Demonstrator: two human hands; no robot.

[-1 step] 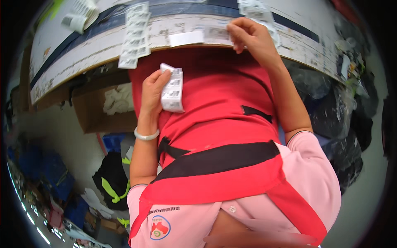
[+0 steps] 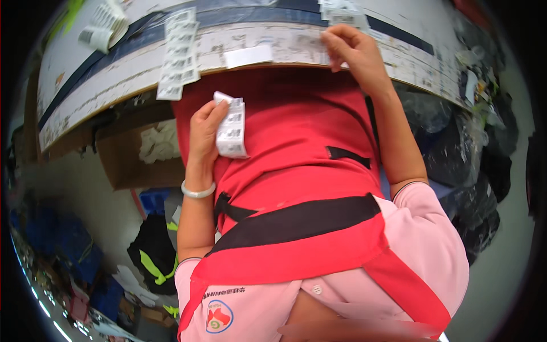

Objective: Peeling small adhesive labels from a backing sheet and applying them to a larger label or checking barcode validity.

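Note:
My left hand [image 2: 203,128] is closed on a folded strip of white labels [image 2: 231,134] with dark print, held above my red apron [image 2: 285,119]. My right hand [image 2: 362,57] is over the near edge of the table [image 2: 222,37], with thumb and fingertips pinched together. Beside those fingertips is a blurred, see-through patch; what they hold, if anything, I cannot make out. A blank white slip [image 2: 249,56] lies at the table's edge, left of my right hand. More label strips [image 2: 178,54] hang over the edge farther left.
Label piles lie at the table's far left [image 2: 105,25] and beyond my right hand [image 2: 345,12]. Below the table's left side is a cardboard box [image 2: 122,154] with white material inside. Dark plastic bags [image 2: 450,148] stand at right. Black and lime-green items [image 2: 154,248] lie at lower left.
My right hand has moved slightly right, away from the white slip. The whole view has shifted a little. My left hand still holds the label strip.

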